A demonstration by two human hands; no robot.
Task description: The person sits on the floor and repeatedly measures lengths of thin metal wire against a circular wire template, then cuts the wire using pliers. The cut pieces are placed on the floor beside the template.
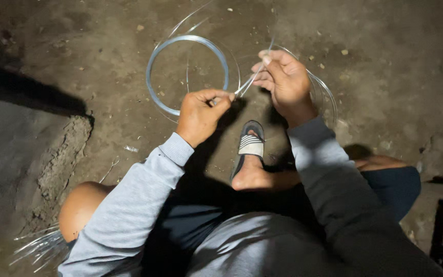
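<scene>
a: metal wire, thin and silvery. the left hand [199,115] pinches one end of a short straight stretch of wire [249,82], thumb and forefinger closed tight on it.

b: and the right hand [283,82]?

a: closed too, fingers curled round the same stretch further up. the wire runs diagonally between the hands, low at the left hand's fingertips, rising past the right thumb and poking out above the right forefinger.

b: hands touching?

a: no, just beside each other, wire bridging the gap.

b: where's the rest of the wire?

a: a round wire coil [186,74] lies flat on the dirt floor [375,61], just above the left hand, its near edge right by the knuckles. a second set of loops [324,95] sits behind and under the right hand, partly hidden by it. can't tell if the held piece joins either one.

b: anything else?

a: a foot in a striped sandal [251,143] sits below the hands, between the forearms. grey sleeves [139,205] on both arms. a bundle of straight wire pieces [39,249] lies bottom left by the bare knee, well apart from the hands. small pebbles are scattered on the ground.
</scene>
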